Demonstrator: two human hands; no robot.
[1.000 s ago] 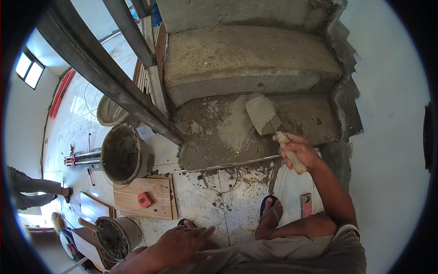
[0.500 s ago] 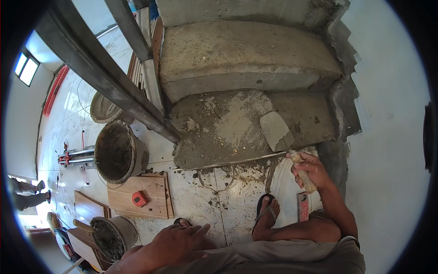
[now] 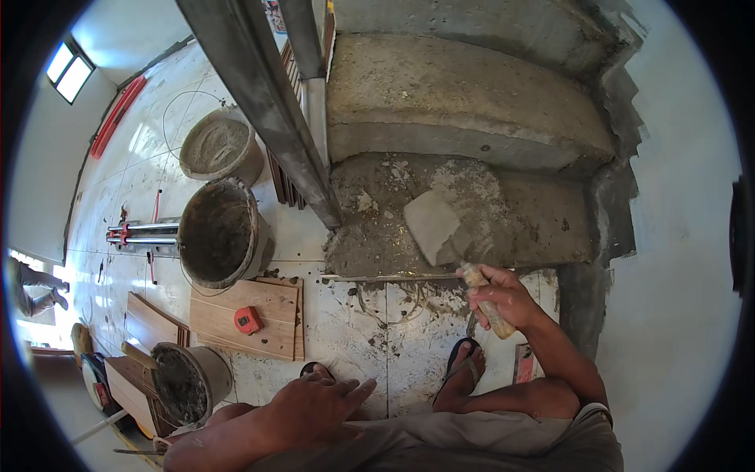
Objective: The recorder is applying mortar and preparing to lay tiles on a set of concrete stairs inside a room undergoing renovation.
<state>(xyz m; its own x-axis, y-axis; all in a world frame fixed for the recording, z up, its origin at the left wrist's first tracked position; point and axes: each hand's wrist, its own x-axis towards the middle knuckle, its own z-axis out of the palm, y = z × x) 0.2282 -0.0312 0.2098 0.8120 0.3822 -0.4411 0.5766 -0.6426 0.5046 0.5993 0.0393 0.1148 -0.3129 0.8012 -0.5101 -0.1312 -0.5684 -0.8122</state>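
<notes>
My right hand [image 3: 507,299] is closed round the pale, worn handle of a trowel [image 3: 432,226]. Its flat, mortar-coated blade lies over the lowest step [image 3: 543,224], which bears grey mortar and a patch of dry, pale powder. Whether the blade touches the surface I cannot tell. Low in the picture, my left hand [image 3: 322,401] rests over my left knee, its fingers stretched out and holding nothing. A thin pale strip [image 3: 377,277] runs along the front edge of that step.
Left of the stair stand a metal post [image 3: 267,102], two big mortar buckets [image 3: 263,236] [image 3: 250,161] and a tile cutter [image 3: 145,234]. Wood-look planks [image 3: 212,315] carry a red tape measure [image 3: 248,320]. A smaller bucket [image 3: 212,377] holds wet mortar. Another person's legs [image 3: 39,287] show far left.
The trowel in my right hand has moved left across the step, its blade turning further left. The whole view has shifted, so the stair and buckets sit further right. My left hand stays near my knee.
</notes>
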